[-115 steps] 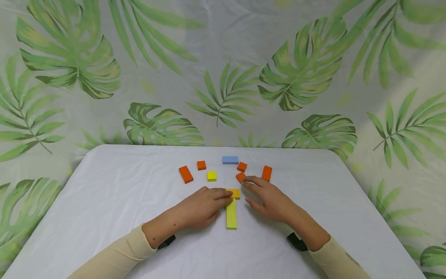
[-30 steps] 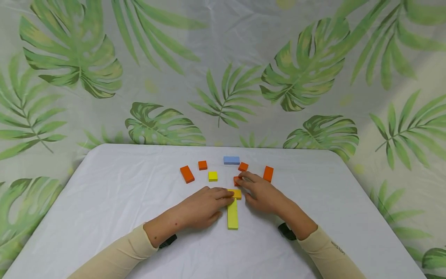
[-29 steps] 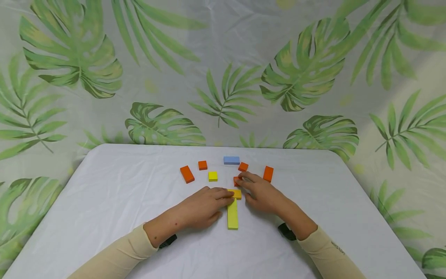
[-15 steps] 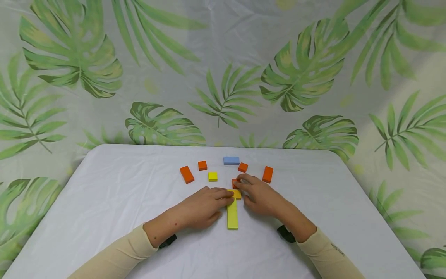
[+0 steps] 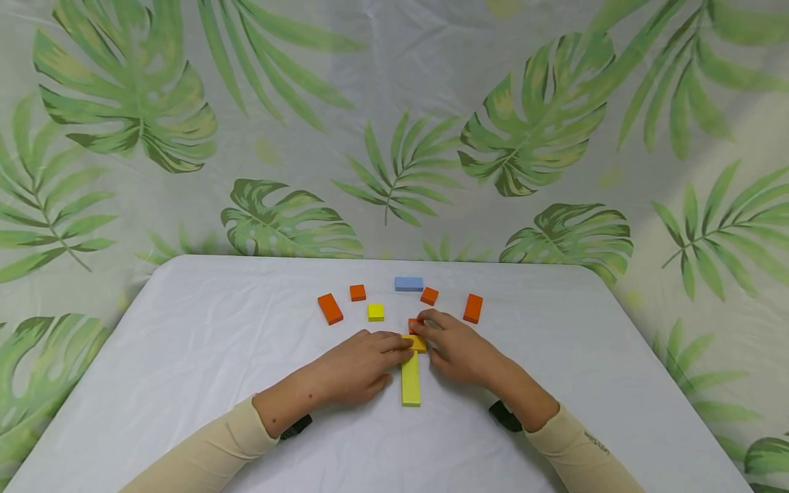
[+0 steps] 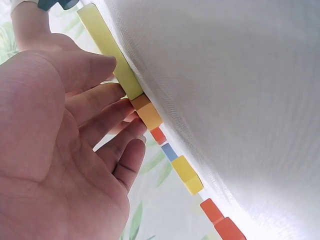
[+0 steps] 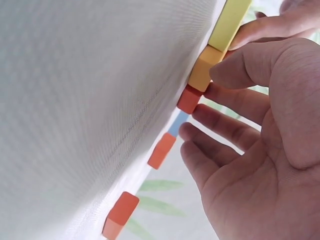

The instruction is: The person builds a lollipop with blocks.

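Note:
The left hand [image 5: 357,366] lies beside a long yellow-green block [image 5: 410,383], its fingertips resting on that block and on an orange-yellow block [image 5: 419,344] set across its far end. From the right, the right hand [image 5: 462,349] touches a small red-orange block [image 5: 413,324] with its fingertips, partly covering it. In the right wrist view this red block [image 7: 190,98] sits right against the orange-yellow block [image 7: 202,70], and the thumb is at the orange-yellow block's side. Fingers of both hands are extended and relaxed.
Beyond the hands lie a blue block [image 5: 409,284], a small yellow block [image 5: 376,313], small orange-red blocks [image 5: 357,293] and longer orange-red blocks [image 5: 330,309] at left and right. The white-covered table [image 5: 185,329] ends at a leaf-patterned cloth [image 5: 394,171].
The right hand has slid the small red-orange block leftward and nearer, up to the orange-yellow block. The left hand stays in place on its blocks.

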A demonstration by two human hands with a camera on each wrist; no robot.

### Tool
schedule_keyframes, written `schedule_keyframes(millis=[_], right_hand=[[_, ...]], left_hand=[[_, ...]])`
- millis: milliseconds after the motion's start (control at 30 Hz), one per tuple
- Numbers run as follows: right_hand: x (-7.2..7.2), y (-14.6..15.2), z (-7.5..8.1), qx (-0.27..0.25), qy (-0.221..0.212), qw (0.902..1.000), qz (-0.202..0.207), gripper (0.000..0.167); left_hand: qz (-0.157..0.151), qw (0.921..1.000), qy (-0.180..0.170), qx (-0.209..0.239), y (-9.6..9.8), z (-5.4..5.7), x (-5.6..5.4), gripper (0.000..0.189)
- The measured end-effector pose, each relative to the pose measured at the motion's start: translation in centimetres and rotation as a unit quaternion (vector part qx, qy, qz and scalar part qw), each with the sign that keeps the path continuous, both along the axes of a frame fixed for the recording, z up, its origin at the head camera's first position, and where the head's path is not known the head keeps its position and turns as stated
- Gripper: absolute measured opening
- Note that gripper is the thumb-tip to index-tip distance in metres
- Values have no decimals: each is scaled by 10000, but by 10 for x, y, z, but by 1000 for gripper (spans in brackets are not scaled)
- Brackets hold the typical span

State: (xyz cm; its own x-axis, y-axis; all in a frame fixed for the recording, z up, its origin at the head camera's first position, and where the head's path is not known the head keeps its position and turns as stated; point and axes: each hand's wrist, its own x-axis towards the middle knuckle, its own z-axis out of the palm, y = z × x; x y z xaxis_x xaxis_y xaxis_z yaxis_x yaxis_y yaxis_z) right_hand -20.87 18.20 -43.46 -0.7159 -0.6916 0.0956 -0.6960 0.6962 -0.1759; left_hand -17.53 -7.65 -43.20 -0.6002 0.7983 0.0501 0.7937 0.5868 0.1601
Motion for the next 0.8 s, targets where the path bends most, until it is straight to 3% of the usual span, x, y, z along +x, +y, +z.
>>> schedule_keyframes(millis=[800], right_hand=[[4, -5, 0, 114, -2, 9999, -104, 48]], left_hand=[[-47, 10000, -31, -23, -3, 2, -4, 51]])
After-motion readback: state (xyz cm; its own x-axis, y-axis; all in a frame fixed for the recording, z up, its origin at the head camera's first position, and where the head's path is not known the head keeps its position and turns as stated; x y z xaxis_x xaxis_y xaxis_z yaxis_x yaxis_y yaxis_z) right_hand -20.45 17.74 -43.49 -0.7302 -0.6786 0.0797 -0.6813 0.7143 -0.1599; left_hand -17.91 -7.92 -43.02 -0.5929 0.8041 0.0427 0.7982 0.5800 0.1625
